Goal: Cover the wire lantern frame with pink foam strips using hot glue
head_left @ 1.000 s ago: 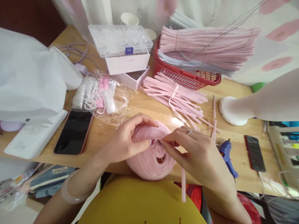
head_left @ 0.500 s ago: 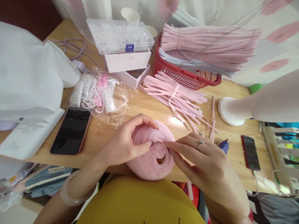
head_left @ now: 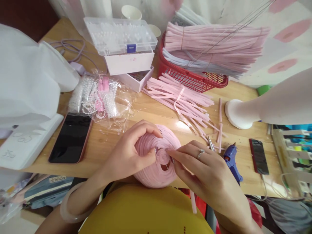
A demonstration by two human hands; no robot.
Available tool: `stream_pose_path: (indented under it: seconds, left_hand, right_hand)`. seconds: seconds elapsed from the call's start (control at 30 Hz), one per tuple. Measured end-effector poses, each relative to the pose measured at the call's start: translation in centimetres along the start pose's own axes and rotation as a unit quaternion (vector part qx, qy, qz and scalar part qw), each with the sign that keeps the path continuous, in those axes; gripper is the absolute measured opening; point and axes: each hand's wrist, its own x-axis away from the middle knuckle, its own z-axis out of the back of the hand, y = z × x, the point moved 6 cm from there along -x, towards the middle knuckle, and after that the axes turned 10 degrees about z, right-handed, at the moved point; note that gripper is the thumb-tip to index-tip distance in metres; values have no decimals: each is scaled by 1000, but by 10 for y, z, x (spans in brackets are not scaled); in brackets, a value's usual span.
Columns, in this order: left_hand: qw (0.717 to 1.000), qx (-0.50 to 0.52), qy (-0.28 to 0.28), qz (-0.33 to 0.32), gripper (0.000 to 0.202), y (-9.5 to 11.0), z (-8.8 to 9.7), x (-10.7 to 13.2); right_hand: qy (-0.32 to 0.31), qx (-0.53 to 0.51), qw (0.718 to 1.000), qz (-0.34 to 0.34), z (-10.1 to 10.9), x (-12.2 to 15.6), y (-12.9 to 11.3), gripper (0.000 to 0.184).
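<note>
A round, hollow-looking form wound from pink fuzzy strips (head_left: 157, 178) sits at the table's front edge, against my body. On its top lies a small pink spiral coil (head_left: 162, 158), with a dark gap beside it. My left hand (head_left: 136, 151) grips the form from the left, thumb by the coil and index finger curled over the far side. From the right, my right hand (head_left: 202, 165) pinches at the coil's right edge; its fingertips partly hide what they hold. Below that hand a pink strip (head_left: 193, 201) hangs down.
A blue glue gun (head_left: 231, 162) and scissors (head_left: 210, 143) lie right of my right hand. Beyond are a pink strip bundle (head_left: 181, 100), a red basket (head_left: 195, 81), a bead box (head_left: 119, 35) and bagged beads (head_left: 97, 97). Phones (head_left: 70, 138) flank the work; a white stand (head_left: 239, 113) is right.
The view has shifted slightly, so more of the glue gun and scissors shows. Both hands keep their places on the pink form, with little visible finger movement.
</note>
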Motion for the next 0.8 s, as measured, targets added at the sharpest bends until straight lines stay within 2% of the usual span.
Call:
stream_pose_path:
  seconds: [0.2,0.5,0.7,0.8]
  left_hand:
    - [1000,15,-19,7,30,0,0,-1]
    - [1000,11,-9,25,29,-1,-3,-2]
    - [999,32,-27,-3,28,-7,-2,2]
    - [998,52,-42,-3,32,-9,-1,5]
  right_hand:
    - [32,-33,999,-29,-6,9,3,24]
    - [56,-49,996,-40,-9,17,6,30]
    - [94,-53,993,-41,-9,25,1,32]
    - [89,-53,993,-51,-13,26,0,32]
